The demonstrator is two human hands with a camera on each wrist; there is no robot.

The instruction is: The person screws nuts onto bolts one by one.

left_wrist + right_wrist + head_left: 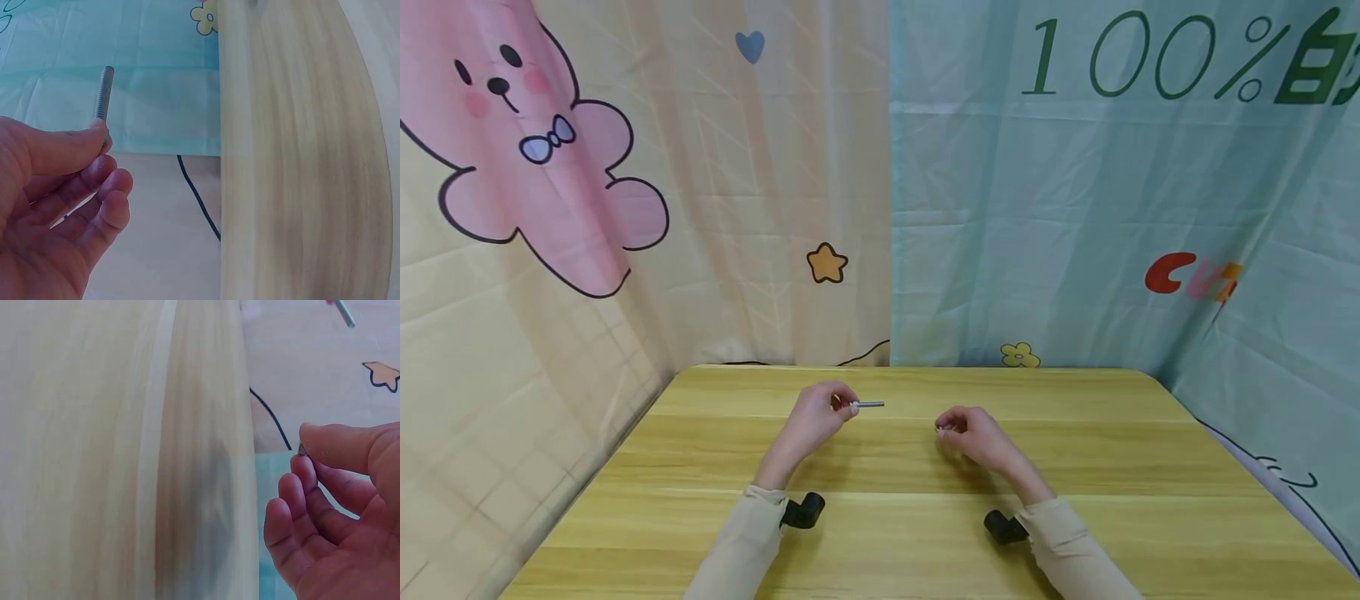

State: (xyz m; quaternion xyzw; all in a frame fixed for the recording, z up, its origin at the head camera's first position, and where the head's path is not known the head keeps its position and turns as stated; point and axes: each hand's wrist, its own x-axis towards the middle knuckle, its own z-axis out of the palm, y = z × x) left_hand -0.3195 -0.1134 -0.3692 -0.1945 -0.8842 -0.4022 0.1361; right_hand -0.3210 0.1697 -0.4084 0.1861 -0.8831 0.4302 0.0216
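Note:
A grey metal bolt (870,404) with a threaded shaft is pinched between the thumb and forefinger of my left hand (820,414). In the left wrist view the bolt (104,94) points away from the fingertips, its lower end hidden by them. To the right and a little nearer, my right hand (977,435) pinches a small grey metal piece (302,450) between thumb and fingertip. Most of that piece is covered, so its exact shape cannot be told. Both hands are held above the table, apart from each other.
The wooden table (895,533) spreads beneath both hands, its far edge meeting a printed curtain (820,183). Black wrist cameras (805,511) are worn at both cuffs. A dark cable-like line (197,190) shows beyond the table edge in the left wrist view.

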